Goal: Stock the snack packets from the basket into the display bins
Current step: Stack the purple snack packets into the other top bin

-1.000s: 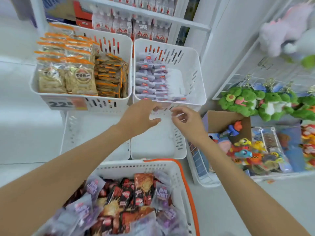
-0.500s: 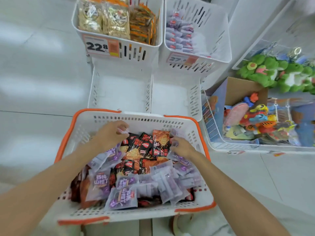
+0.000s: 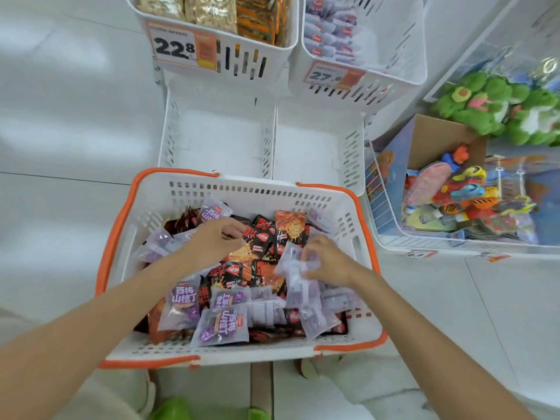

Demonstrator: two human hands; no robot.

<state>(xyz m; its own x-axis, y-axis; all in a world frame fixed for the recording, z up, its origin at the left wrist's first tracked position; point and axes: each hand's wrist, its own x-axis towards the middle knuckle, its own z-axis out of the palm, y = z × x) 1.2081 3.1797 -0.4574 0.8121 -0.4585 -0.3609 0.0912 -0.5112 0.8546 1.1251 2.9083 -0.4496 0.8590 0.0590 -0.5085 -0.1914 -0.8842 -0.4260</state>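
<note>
Both bare forearms stretch forward and down from the lower corners, angling towards each other. The left hand [image 3: 216, 241] is palm down, its fingers bent with the tips pointing right; whether they pinch anything cannot be told. The right hand [image 3: 328, 259] is near it and a little closer to the body, back upward, fingers curled leftward round pale packets [image 3: 298, 268]. The hands do not touch.

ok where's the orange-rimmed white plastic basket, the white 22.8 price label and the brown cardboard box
orange-rimmed white plastic basket [image 3: 242, 192], head view, far slotted wall
white 22.8 price label [image 3: 174, 47], head view, black digits
brown cardboard box [image 3: 439, 140], head view, bare inner flap
</note>
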